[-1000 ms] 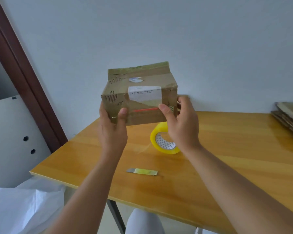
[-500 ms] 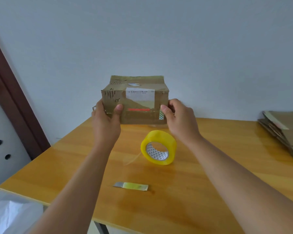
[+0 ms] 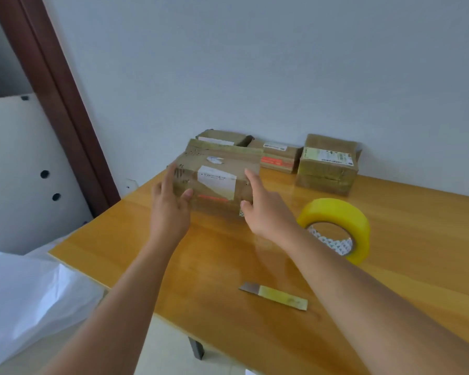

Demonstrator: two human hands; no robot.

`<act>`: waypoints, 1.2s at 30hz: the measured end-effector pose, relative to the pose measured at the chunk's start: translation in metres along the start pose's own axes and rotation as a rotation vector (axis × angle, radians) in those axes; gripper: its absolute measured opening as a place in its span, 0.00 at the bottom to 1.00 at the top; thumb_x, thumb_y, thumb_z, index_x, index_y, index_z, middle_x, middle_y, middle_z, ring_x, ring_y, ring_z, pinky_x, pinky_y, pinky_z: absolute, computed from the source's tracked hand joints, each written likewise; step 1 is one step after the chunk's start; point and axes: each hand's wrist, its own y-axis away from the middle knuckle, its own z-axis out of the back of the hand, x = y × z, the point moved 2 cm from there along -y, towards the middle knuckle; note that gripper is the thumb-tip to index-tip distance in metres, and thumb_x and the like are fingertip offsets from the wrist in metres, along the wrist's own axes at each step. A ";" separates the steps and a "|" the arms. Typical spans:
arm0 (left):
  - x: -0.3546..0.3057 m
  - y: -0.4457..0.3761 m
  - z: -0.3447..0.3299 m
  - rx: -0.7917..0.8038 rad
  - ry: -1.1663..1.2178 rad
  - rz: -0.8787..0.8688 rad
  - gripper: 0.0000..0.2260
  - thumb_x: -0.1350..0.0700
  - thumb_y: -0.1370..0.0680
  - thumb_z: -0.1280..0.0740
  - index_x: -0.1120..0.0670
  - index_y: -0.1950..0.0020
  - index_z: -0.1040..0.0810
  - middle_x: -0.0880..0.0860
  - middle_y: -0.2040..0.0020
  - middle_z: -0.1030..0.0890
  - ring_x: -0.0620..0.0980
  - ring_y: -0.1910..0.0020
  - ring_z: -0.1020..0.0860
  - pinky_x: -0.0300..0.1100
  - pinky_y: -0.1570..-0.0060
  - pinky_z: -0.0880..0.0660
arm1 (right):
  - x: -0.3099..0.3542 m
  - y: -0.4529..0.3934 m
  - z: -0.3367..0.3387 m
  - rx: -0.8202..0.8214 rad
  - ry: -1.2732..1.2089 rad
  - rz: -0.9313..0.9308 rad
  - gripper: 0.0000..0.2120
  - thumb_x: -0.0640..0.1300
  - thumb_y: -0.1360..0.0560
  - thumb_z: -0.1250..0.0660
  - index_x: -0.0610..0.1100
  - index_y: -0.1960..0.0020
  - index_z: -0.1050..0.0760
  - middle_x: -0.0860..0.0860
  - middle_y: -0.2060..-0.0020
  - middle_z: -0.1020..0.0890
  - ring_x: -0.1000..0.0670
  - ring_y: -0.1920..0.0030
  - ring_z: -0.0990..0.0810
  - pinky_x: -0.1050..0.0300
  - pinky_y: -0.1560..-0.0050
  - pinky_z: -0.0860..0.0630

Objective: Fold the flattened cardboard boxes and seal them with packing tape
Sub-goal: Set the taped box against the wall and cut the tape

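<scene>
A folded, taped cardboard box [image 3: 217, 169] with a white label and a red strip sits at the far left of the wooden table [image 3: 404, 239]. My left hand [image 3: 168, 212] lies against its left side, fingers straight and thumb touching the front face. On the box's right side is my right hand [image 3: 266, 212], with fingers extended upward and the thumb at the lower front corner. A yellow roll of packing tape [image 3: 336, 215] stands on edge to the right of my right wrist.
Three more sealed boxes line the wall behind: one at the right [image 3: 326, 163], one in the middle [image 3: 279, 155], one partly hidden [image 3: 222, 138]. A small cutter blade [image 3: 274, 296] lies near the front edge. White plastic sheeting [image 3: 25, 293] and a brown door frame [image 3: 60, 98] are to the left.
The box has come down from in front of me to the table's far left, next to the other sealed boxes. My fingers have straightened from a grip. The view has turned left.
</scene>
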 end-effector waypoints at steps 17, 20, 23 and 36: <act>-0.015 0.037 -0.035 0.237 -0.498 -0.418 0.25 0.52 0.19 0.40 0.47 0.22 0.39 0.53 0.22 0.37 0.56 0.21 0.46 0.54 0.26 0.40 | 0.005 -0.002 -0.020 0.101 0.128 -0.048 0.36 0.41 0.18 0.42 0.55 0.20 0.60 0.48 0.66 0.24 0.49 0.70 0.25 0.56 0.73 0.34; -0.014 0.023 -0.042 0.271 -0.486 -0.356 0.25 0.50 0.19 0.42 0.46 0.21 0.41 0.51 0.20 0.41 0.53 0.20 0.50 0.52 0.24 0.44 | 0.002 -0.005 0.003 0.022 0.202 -0.009 0.30 0.40 0.18 0.45 0.50 0.19 0.51 0.48 0.61 0.21 0.48 0.65 0.23 0.55 0.71 0.32; -0.011 -0.002 -0.050 0.320 -0.514 -0.304 0.27 0.47 0.19 0.42 0.45 0.21 0.45 0.49 0.19 0.47 0.50 0.19 0.54 0.52 0.22 0.50 | 0.000 -0.010 0.028 -0.027 0.266 0.016 0.24 0.40 0.19 0.46 0.47 0.23 0.38 0.43 0.43 0.18 0.40 0.47 0.20 0.48 0.53 0.21; -0.006 -0.087 -0.096 0.387 -0.558 -0.093 0.32 0.41 0.20 0.41 0.49 0.20 0.49 0.52 0.18 0.56 0.54 0.19 0.55 0.56 0.22 0.52 | -0.056 -0.023 0.095 -0.093 0.406 0.004 0.20 0.51 0.18 0.43 0.49 0.27 0.31 0.48 0.43 0.18 0.43 0.47 0.19 0.46 0.50 0.20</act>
